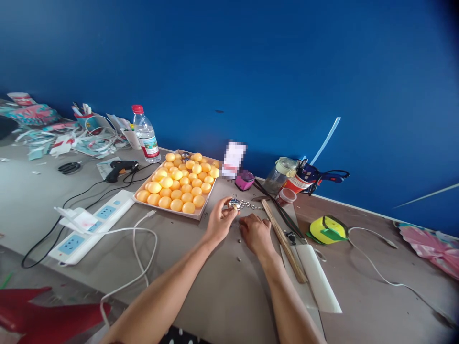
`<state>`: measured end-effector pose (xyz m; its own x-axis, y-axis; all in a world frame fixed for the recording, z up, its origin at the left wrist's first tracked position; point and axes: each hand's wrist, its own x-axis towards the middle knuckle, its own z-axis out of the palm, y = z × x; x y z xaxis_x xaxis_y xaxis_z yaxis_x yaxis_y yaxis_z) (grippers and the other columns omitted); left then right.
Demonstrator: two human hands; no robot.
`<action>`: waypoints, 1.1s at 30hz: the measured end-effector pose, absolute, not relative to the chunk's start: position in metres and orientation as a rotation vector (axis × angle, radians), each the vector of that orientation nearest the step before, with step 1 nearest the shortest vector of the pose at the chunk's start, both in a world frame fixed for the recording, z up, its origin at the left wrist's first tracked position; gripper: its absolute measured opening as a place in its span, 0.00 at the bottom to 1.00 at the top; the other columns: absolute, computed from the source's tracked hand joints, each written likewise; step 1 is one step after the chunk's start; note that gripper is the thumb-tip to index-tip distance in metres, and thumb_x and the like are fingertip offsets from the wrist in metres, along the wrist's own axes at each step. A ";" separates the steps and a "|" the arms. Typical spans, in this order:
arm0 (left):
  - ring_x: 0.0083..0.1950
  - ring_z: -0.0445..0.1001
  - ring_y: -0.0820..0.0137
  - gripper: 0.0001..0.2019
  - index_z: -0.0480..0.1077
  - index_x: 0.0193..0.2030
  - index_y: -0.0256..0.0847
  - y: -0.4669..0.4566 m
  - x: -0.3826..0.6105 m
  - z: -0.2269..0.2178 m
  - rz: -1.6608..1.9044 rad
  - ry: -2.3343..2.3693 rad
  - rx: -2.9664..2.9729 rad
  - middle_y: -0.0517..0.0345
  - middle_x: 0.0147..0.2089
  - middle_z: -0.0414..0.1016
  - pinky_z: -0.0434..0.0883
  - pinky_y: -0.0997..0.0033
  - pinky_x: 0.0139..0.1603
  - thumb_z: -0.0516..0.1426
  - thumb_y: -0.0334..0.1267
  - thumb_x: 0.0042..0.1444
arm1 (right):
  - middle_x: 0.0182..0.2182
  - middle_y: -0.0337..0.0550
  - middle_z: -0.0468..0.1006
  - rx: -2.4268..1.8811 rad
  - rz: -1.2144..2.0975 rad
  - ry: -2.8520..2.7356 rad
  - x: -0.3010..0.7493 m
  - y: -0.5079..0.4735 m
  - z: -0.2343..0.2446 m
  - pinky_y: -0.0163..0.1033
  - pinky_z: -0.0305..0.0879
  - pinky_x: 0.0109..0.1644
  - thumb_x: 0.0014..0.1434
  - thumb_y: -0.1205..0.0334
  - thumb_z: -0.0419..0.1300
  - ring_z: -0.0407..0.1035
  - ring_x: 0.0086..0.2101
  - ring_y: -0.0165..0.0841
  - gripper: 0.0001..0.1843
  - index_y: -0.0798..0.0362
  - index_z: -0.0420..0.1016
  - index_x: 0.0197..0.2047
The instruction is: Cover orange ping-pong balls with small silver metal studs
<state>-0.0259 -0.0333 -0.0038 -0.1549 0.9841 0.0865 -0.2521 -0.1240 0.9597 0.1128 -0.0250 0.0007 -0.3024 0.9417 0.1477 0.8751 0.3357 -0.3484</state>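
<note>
My left hand (219,220) pinches a small ball covered in shiny silver beads (234,204), held just above the table. My right hand (255,232) rests palm down on the table beside it, fingers curled over small silver beads (251,206) scattered there; whether it holds one is hidden. A few loose beads (238,259) lie nearer me. Behind my left hand stands a shallow cardboard tray (168,208) filled with several orange balls (179,184).
A white power strip (93,220) with cables lies at left, a black glue gun (120,167) and a water bottle (146,135) behind it. Wooden sticks (283,239), a white sheet (319,282), a yellow-green object (328,229), a jar and a cup (299,179) sit at right.
</note>
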 end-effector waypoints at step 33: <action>0.39 0.77 0.68 0.21 0.63 0.52 0.41 -0.034 -0.025 -0.004 1.463 1.089 1.051 0.48 0.53 0.67 0.73 0.70 0.40 0.59 0.42 0.51 | 0.23 0.33 0.69 -0.971 1.482 -0.873 0.108 -0.016 0.003 0.32 0.57 0.25 0.46 0.57 0.63 0.62 0.20 0.25 0.11 0.52 0.69 0.31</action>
